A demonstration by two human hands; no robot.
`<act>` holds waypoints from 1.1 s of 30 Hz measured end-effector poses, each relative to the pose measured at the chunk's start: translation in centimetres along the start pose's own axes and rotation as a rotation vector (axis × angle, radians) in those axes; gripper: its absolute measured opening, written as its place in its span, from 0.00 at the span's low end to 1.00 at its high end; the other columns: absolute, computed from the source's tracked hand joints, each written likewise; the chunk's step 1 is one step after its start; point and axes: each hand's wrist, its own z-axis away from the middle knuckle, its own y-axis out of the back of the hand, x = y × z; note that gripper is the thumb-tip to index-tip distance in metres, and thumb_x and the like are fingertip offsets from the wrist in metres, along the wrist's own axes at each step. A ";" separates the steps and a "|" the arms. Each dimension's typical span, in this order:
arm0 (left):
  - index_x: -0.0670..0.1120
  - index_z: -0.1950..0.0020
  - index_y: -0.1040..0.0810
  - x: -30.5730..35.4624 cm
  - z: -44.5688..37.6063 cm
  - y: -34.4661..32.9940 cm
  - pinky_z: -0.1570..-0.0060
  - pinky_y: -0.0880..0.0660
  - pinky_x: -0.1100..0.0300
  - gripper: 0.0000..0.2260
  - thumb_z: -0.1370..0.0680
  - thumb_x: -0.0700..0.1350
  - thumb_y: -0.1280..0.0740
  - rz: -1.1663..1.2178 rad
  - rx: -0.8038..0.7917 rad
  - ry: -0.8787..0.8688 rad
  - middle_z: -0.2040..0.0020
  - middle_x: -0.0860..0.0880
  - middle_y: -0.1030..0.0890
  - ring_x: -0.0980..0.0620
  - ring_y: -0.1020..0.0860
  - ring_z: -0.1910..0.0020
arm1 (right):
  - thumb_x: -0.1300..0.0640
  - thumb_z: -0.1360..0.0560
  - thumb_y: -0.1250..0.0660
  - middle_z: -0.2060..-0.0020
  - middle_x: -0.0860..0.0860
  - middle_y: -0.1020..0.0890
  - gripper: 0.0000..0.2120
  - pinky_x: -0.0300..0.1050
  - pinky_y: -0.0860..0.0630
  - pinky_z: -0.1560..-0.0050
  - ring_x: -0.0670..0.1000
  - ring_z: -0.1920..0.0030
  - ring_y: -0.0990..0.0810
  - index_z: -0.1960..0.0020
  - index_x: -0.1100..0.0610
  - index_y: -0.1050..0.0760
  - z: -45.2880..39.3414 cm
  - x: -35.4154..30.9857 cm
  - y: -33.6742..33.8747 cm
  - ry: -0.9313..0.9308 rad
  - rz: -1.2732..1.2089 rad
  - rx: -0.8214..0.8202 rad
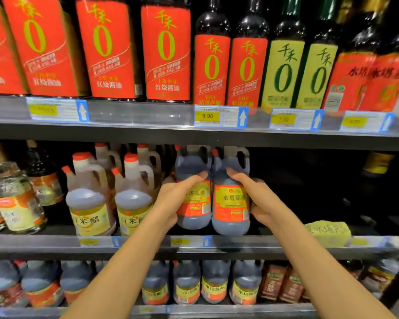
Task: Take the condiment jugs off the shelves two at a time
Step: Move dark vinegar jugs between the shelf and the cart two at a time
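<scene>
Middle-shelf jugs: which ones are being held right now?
The two dark jugs with red-and-yellow labels: left hand grips the left dark jug, right hand grips the right dark jug. The pale vinegar jugs stand untouched.

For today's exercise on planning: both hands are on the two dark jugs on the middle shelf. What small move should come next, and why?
Probably draw both jugs straight out toward the body. The left hand grips the left jug and the right hand grips the right jug, side by side at the front of the middle shelf. The upper shelf sits close above their handles, so lifting first looks risky.
</scene>
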 end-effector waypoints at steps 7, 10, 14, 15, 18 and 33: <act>0.49 0.43 0.20 -2.8 -1.8 0.7 0.63 0.21 0.65 0.19 0.32 0.45 0.19 -0.051 0.079 -0.135 0.54 0.52 0.13 0.57 0.14 0.58 | 0.54 0.32 0.26 0.50 0.55 0.12 0.22 0.43 0.18 0.56 0.54 0.51 0.12 0.39 0.59 0.21 -2.3 3.2 0.1 0.180 -0.072 -0.069; 0.51 0.41 0.20 -4.1 -2.9 1.3 0.49 0.19 0.54 0.24 0.34 0.47 0.17 -0.082 0.080 -0.142 0.48 0.51 0.13 0.53 0.15 0.50 | 0.56 0.32 0.24 0.48 0.58 0.13 0.24 0.45 0.18 0.53 0.57 0.47 0.13 0.38 0.63 0.21 -3.3 4.9 0.3 0.208 -0.075 -0.056; 0.52 0.38 0.21 -5.3 -3.9 1.7 0.46 0.20 0.54 0.26 0.33 0.45 0.18 -0.083 0.081 -0.158 0.45 0.52 0.14 0.53 0.15 0.47 | 0.51 0.39 0.16 0.47 0.58 0.13 0.33 0.46 0.18 0.51 0.59 0.46 0.14 0.38 0.63 0.21 -4.4 6.2 0.6 0.213 -0.026 -0.052; 0.52 0.37 0.22 -5.6 -4.0 1.8 0.45 0.20 0.54 0.27 0.33 0.45 0.18 -0.088 0.083 -0.156 0.44 0.52 0.14 0.54 0.16 0.47 | 0.50 0.40 0.16 0.46 0.58 0.13 0.35 0.46 0.18 0.52 0.59 0.45 0.14 0.38 0.63 0.21 -4.6 6.4 0.7 0.209 -0.021 -0.051; 0.52 0.37 0.22 -6.2 -4.6 2.0 0.44 0.21 0.55 0.27 0.33 0.45 0.18 -0.095 0.071 -0.166 0.44 0.53 0.15 0.55 0.16 0.46 | 0.46 0.45 0.15 0.46 0.57 0.13 0.41 0.45 0.18 0.52 0.57 0.46 0.13 0.38 0.62 0.21 -4.9 6.6 0.7 0.213 -0.021 -0.045; 0.50 0.37 0.26 -5.9 -3.9 2.3 0.48 0.24 0.62 0.28 0.32 0.51 0.18 -0.341 0.168 -0.217 0.47 0.56 0.19 0.56 0.19 0.48 | 0.44 0.37 0.20 0.39 0.50 0.17 0.34 0.50 0.23 0.38 0.51 0.38 0.19 0.34 0.50 0.26 -3.1 7.0 1.2 0.112 0.043 -0.009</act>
